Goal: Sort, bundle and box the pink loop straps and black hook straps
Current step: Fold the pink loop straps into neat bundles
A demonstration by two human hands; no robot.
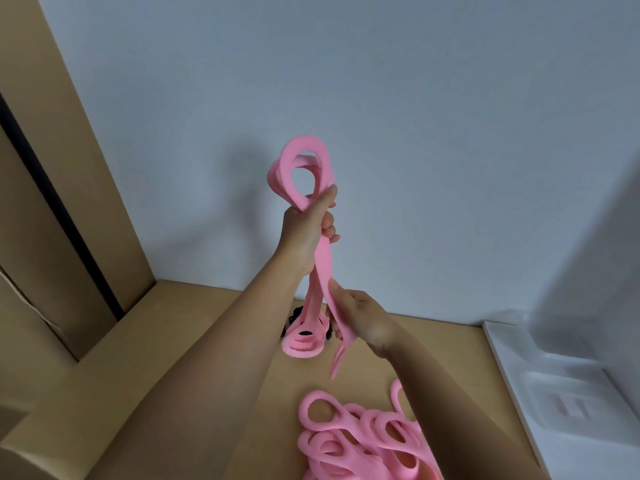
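My left hand (pixel 308 226) is raised in front of the wall and grips a bunch of pink loop straps (pixel 304 174) near their upper loops. The straps hang down, and their lower loops (pixel 304 344) reach just above the tabletop. My right hand (pixel 363 318) holds one pink strap of the bunch lower down, with the strap's end dangling below it. A heap of loose pink loop straps (pixel 356 438) lies on the table near me. Black hook straps (pixel 294 315) lie behind the hanging bunch, mostly hidden.
The tan table (pixel 221 341) runs up to a grey wall (pixel 381 81). Tall cardboard boxes (pixel 52 202) stand on the left. A white tray or lid (pixel 554 393) lies at the right edge of the table.
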